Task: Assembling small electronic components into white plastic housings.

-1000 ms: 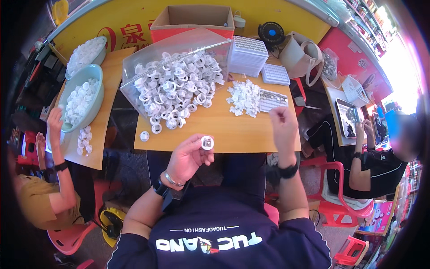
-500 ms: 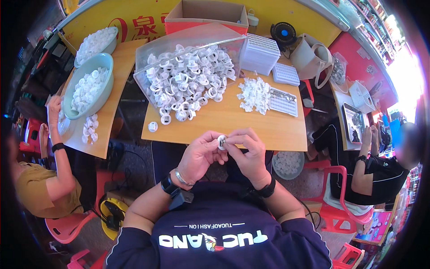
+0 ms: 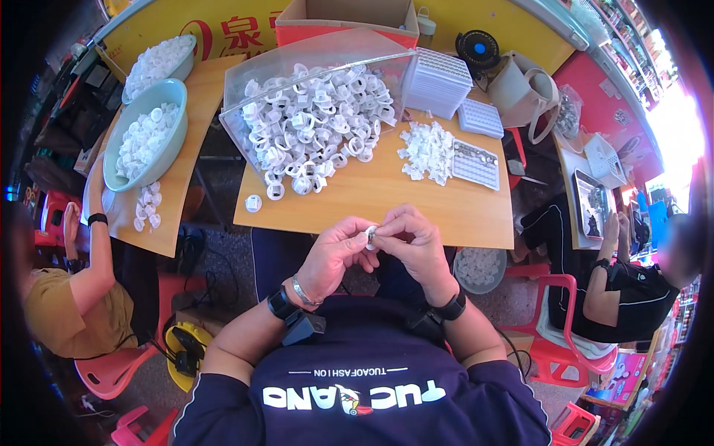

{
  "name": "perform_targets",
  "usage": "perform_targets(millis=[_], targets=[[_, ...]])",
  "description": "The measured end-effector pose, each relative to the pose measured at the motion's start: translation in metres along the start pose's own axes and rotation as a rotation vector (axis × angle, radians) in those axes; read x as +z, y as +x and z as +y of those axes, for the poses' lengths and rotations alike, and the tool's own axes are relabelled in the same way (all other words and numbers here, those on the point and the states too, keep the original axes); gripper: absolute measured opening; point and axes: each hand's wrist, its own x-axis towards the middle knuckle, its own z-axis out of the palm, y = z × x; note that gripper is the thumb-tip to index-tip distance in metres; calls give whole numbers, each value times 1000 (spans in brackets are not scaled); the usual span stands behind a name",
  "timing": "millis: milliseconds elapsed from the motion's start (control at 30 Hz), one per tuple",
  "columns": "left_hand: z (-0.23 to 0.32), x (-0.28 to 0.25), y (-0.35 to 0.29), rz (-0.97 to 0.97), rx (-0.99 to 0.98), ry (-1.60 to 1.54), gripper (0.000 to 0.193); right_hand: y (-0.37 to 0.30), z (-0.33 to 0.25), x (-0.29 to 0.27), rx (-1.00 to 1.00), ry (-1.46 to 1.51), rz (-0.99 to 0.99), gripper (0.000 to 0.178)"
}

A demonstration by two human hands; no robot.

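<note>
Just past the table's front edge, my left hand [image 3: 338,256] pinches a small round white plastic part [image 3: 370,233] with a dark middle. The thumb and fingertips of my right hand [image 3: 411,241] close on the same part from the other side and hide some of it. On the wooden table [image 3: 357,201], a tilted clear bin [image 3: 327,53] spills a heap of similar white ring-like parts [image 3: 320,123]. One loose white part [image 3: 253,203] lies near the left front. To the right is a pile of small translucent white pieces [image 3: 426,151], touching a white tray [image 3: 476,175] that holds several small round metallic pieces.
Stacked white trays [image 3: 435,82] stand behind the pile, near a fan [image 3: 474,50] and a beige bag [image 3: 515,93]. Green basins [image 3: 181,141] of white parts fill the left table. A tub [image 3: 480,269] is on the floor. People work at both sides.
My right fingertips have shifted slightly over the small part, which is turned more edge-on. The view has tilted a little. The person at left has moved an arm.
</note>
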Motion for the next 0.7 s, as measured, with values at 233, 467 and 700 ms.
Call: perform_targets(millis=[233, 467, 700], targets=[[-6, -9, 4, 3, -31, -151, 25, 1, -7, 10, -129, -195, 117, 10], [-4, -11, 5, -18, -51, -230, 25, 0, -5, 10, -138, -255, 167, 10], [-6, -12, 3, -2, -45, -138, 23, 1, -8, 6, -112, -239, 22, 10]])
